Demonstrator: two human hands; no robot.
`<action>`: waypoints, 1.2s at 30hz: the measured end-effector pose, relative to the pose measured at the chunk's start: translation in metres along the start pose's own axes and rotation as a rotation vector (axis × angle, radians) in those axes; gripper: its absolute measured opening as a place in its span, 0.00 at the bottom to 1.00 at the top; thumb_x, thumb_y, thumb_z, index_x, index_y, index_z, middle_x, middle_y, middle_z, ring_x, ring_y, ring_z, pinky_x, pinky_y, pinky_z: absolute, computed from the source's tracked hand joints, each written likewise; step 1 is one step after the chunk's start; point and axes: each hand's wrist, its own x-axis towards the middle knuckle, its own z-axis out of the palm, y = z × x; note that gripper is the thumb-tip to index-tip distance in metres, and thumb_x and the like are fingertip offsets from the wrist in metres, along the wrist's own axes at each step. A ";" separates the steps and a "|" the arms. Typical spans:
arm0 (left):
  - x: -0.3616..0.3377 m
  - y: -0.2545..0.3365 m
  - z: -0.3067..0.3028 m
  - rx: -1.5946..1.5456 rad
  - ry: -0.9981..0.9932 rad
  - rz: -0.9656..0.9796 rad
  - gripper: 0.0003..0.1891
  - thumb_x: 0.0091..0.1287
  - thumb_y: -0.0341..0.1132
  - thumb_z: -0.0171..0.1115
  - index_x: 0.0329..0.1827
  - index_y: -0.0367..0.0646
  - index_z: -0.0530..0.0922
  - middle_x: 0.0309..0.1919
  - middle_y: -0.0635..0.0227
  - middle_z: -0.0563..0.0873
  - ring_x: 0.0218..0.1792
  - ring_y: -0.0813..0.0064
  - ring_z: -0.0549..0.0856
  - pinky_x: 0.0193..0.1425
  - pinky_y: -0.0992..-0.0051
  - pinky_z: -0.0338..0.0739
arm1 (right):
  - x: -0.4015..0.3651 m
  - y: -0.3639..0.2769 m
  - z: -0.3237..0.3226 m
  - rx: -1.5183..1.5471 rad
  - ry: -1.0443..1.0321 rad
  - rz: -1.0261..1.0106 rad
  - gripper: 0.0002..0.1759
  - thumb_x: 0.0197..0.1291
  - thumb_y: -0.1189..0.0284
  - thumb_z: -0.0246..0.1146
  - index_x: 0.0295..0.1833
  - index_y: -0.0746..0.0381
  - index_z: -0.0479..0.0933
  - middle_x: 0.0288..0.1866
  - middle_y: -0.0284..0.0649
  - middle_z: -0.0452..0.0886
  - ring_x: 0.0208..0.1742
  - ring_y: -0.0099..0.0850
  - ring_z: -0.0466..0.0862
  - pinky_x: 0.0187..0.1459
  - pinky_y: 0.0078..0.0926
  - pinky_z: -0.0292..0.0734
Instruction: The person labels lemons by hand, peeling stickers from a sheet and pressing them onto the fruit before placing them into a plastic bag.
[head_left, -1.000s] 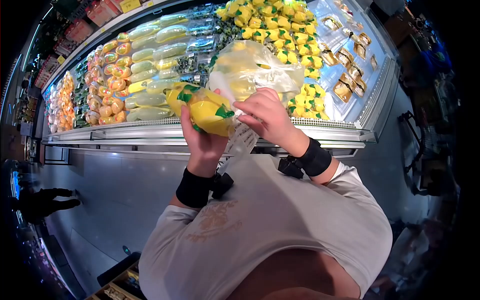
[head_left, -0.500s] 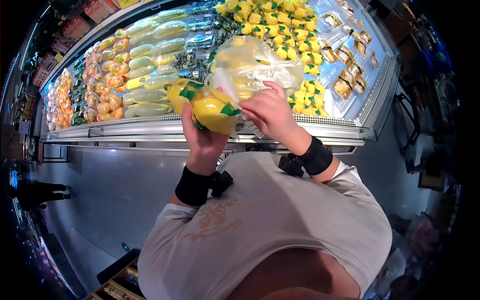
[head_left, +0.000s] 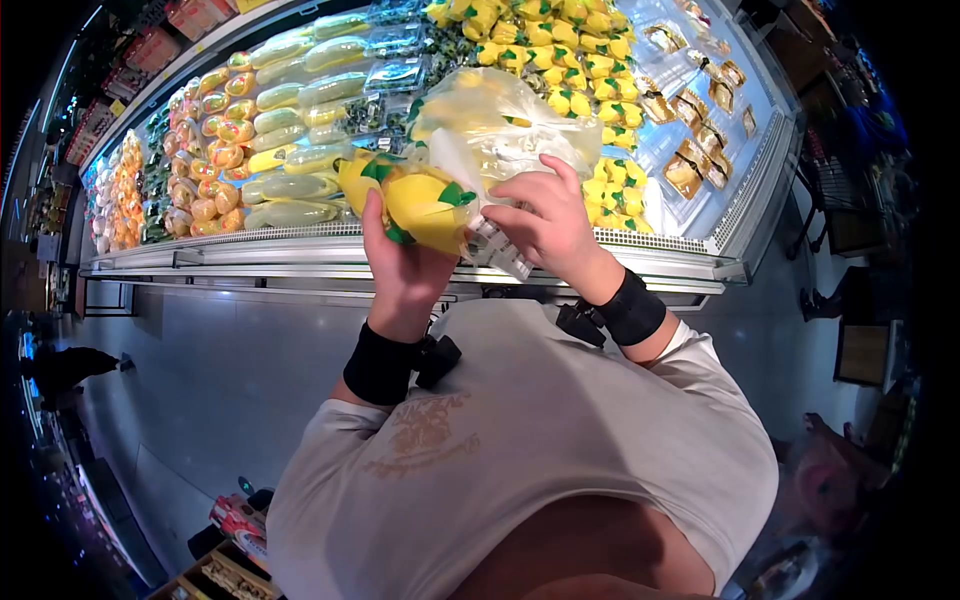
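Observation:
A shiny yellow packet (head_left: 425, 208) with green leaf shapes is held over the front edge of the chiller. My left hand (head_left: 408, 268) wraps it from below and the left, thumb up its near side. At the packet's right end, my right hand (head_left: 550, 218) has its fingers bent against the clear wrapper; the exact grip is partly hidden. A white printed label strip (head_left: 507, 252) hangs below those fingers. Just behind lies a knotted, translucent plastic bag (head_left: 490, 115) with yellow items inside, resting on the display.
Similar yellow packets (head_left: 570, 60) fill the display behind. Wrapped long pale vegetables (head_left: 285, 135) and netted round produce (head_left: 215, 150) lie left; brown-wrapped packs (head_left: 690, 165) lie right. The chiller's metal rail (head_left: 300, 262) runs before me. A wooden crate (head_left: 225, 578) stands lower left.
The label strip shows more fully below my right hand, whose fingers have shifted slightly. The packet has turned a little in my left hand. A person at far left has moved.

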 end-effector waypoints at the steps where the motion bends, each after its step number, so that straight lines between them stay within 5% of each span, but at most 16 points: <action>1: 0.001 -0.002 0.001 0.007 -0.020 -0.006 0.31 0.70 0.61 0.41 0.65 0.48 0.68 0.57 0.65 0.77 0.55 0.65 0.78 0.55 0.59 0.74 | -0.001 0.001 -0.001 0.000 0.047 0.006 0.17 0.42 0.77 0.68 0.41 0.53 0.80 0.42 0.31 0.80 0.45 0.32 0.79 0.62 0.46 0.65; 5: 0.003 -0.012 0.013 -0.004 0.030 0.104 0.27 0.71 0.56 0.42 0.63 0.45 0.69 0.54 0.64 0.78 0.55 0.64 0.79 0.57 0.60 0.74 | -0.009 0.005 -0.010 0.141 0.035 -0.002 0.15 0.43 0.78 0.69 0.40 0.56 0.79 0.46 0.35 0.80 0.46 0.36 0.78 0.59 0.42 0.68; 9: 0.009 -0.015 0.018 0.214 0.118 0.222 0.21 0.71 0.46 0.47 0.58 0.40 0.70 0.51 0.62 0.80 0.52 0.66 0.80 0.56 0.65 0.75 | -0.019 0.010 -0.023 0.640 0.105 0.431 0.09 0.50 0.83 0.66 0.37 0.63 0.76 0.47 0.42 0.78 0.49 0.36 0.77 0.56 0.28 0.68; 11: 0.008 -0.019 0.018 0.484 0.169 0.333 0.15 0.68 0.33 0.55 0.56 0.37 0.73 0.49 0.63 0.81 0.50 0.72 0.82 0.55 0.73 0.75 | -0.010 0.017 -0.031 0.896 0.160 0.555 0.08 0.53 0.84 0.64 0.39 0.64 0.74 0.56 0.43 0.73 0.58 0.32 0.72 0.62 0.29 0.63; 13: 0.010 -0.023 0.021 0.545 0.151 0.357 0.15 0.66 0.31 0.57 0.54 0.36 0.74 0.47 0.65 0.82 0.48 0.74 0.82 0.53 0.75 0.75 | 0.009 0.018 -0.043 0.968 0.124 0.576 0.08 0.54 0.83 0.64 0.38 0.63 0.75 0.59 0.43 0.72 0.63 0.33 0.70 0.65 0.31 0.60; 23: 0.016 -0.025 0.012 0.758 -0.028 0.369 0.16 0.65 0.28 0.61 0.55 0.36 0.74 0.45 0.70 0.81 0.44 0.83 0.81 0.45 0.81 0.76 | 0.093 -0.019 -0.030 0.741 -0.219 0.511 0.04 0.54 0.74 0.66 0.35 0.62 0.81 0.67 0.47 0.70 0.70 0.37 0.67 0.69 0.35 0.56; 31: 0.003 -0.008 0.016 0.946 0.062 0.282 0.17 0.59 0.27 0.64 0.52 0.36 0.76 0.42 0.70 0.83 0.42 0.81 0.82 0.45 0.79 0.76 | 0.107 -0.013 -0.018 0.537 -0.370 0.352 0.05 0.55 0.73 0.66 0.35 0.64 0.81 0.61 0.43 0.76 0.62 0.34 0.73 0.64 0.30 0.64; 36: 0.007 -0.008 -0.003 1.107 0.035 0.383 0.18 0.57 0.30 0.68 0.50 0.38 0.77 0.40 0.67 0.84 0.41 0.75 0.83 0.46 0.75 0.77 | 0.111 -0.005 -0.003 0.908 -0.368 0.636 0.10 0.55 0.71 0.66 0.38 0.68 0.82 0.43 0.40 0.84 0.45 0.25 0.81 0.49 0.21 0.74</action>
